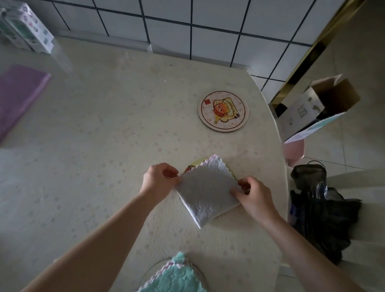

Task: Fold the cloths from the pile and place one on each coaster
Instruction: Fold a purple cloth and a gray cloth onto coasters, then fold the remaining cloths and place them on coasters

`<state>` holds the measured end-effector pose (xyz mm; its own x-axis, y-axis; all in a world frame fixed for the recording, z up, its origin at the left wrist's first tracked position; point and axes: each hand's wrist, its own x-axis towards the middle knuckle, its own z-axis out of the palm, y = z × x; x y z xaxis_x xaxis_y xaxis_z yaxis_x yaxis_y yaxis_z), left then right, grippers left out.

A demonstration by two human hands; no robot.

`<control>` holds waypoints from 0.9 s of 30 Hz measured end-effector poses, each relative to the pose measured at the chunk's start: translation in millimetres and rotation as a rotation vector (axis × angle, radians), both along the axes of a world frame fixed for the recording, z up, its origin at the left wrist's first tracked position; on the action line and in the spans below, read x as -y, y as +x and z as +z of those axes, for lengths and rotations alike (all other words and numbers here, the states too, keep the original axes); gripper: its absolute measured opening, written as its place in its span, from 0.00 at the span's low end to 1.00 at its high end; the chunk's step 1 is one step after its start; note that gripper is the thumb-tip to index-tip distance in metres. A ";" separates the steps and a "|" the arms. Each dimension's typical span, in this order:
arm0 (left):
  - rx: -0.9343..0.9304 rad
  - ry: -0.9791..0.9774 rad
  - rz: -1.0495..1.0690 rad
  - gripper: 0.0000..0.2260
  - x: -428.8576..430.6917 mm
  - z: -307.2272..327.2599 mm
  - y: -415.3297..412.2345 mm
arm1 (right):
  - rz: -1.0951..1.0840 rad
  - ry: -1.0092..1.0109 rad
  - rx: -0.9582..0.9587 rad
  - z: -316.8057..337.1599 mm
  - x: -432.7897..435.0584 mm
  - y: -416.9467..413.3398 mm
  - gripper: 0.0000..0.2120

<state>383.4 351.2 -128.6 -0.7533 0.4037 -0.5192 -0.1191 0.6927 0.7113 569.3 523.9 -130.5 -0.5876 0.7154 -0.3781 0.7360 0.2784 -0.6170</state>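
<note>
A folded grey cloth (207, 189) lies as a diamond over the middle coaster (190, 165), whose rim shows only at the upper left. My left hand (158, 180) pinches the cloth's left corner. My right hand (253, 197) pinches its right corner. Farther back, a round coaster (223, 111) with a cartoon picture lies bare. At the near edge a folded teal cloth (174, 287) covers a third coaster (151, 272). A purple cloth (7, 104) lies flat at the table's left.
The table (91, 159) has a pale patterned cover and ends in a curved edge on the right. A packaged box (19, 26) stands at the back left by the tiled wall. Right of the table are an open cardboard box (317, 106) and black bags (321, 210).
</note>
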 end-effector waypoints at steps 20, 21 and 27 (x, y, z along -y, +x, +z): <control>-0.400 -0.200 -0.022 0.10 125.2 21.2 -133.9 | 0.739 0.460 0.109 53.8 64.4 -188.7 0.15; -0.429 -0.219 -0.016 0.10 138.9 22.3 -145.7 | 0.766 0.460 0.102 54.1 71.7 -204.9 0.15; -0.541 -0.330 0.080 0.09 219.8 24.2 -222.9 | 0.889 0.467 0.070 50.8 119.5 -314.8 0.13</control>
